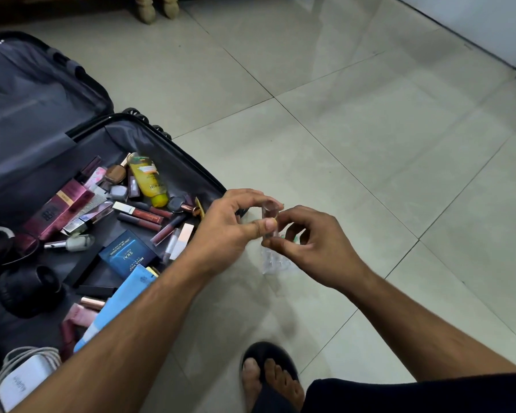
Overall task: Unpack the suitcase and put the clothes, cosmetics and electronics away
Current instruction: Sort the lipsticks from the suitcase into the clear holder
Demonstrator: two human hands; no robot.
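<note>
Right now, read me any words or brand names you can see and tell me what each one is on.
"SKAI", "EAU DE COLOGNE", "BELLA VITA": blue perfume box in the suitcase.
"GARNIER", partly visible: yellow face wash tube.
White charger: lettering blurred.
Maroon box: unreadable.

The floor [355,120] was made of large, pale grey-green glossy tiles with thin dark joints running diagonally. It reflected a soft, dim light, and some cloudy reflections showed on it. At the far left edge of this floor stood two carved, beige wooden furniture legs [158,7] under a dark brown piece of furniture [57,7]. At the far right corner of the floor there was a white flat panel [483,22], maybe a door or a cabinet side.
</note>
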